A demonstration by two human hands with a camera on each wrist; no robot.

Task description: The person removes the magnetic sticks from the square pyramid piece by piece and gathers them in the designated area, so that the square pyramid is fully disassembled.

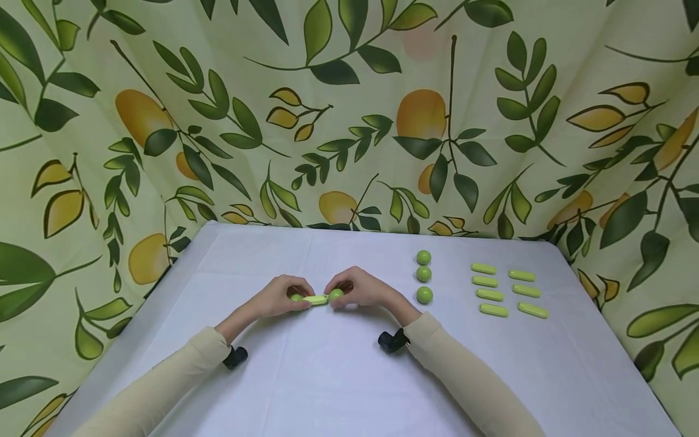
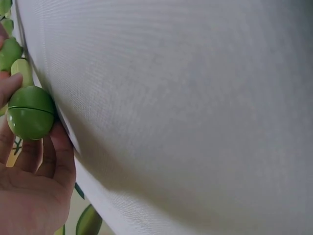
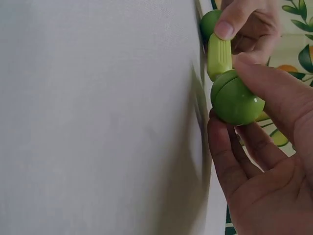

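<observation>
Above the middle of the table, a light green ridged rod runs between two darker green balls, one at each end. My left hand grips the left ball, its thumb over the rod's near end and its fingers behind. The right ball, marked by a seam line, is held by my right hand between thumb and fingertips. The rod's other end meets this ball in the right wrist view.
Three more green balls stand in a column to the right of my right hand. Farther right, several light green rods lie in two columns on the white tablecloth. A leaf-and-fruit patterned curtain hangs behind the table and at both sides.
</observation>
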